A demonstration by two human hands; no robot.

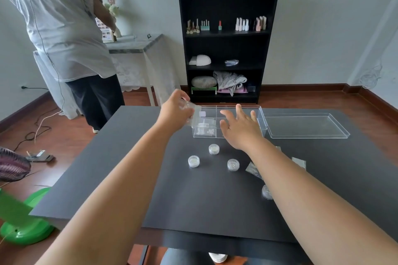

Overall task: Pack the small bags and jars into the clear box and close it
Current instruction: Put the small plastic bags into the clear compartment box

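Observation:
The clear box (261, 115) stands open at the far middle of the black table, divided into compartments, with small bags (204, 131) lying in its left ones. My left hand (176, 109) holds a small clear bag (195, 114) over the box's left edge. My right hand (241, 129) hovers with fingers spread in front of the box's right half, holding nothing. Three small round jars (214, 149) (193, 161) (233, 164) sit on the table nearer to me. A fourth jar (267, 192) and small bags (254, 169) (299, 162) lie partly hidden by my right forearm.
The box's clear lid (305, 125) lies flat to the right of the box. A person (64, 38) stands at the far left beside a white side table. A black shelf unit (226, 49) stands behind the table. A green fan base (25, 221) is on the floor left.

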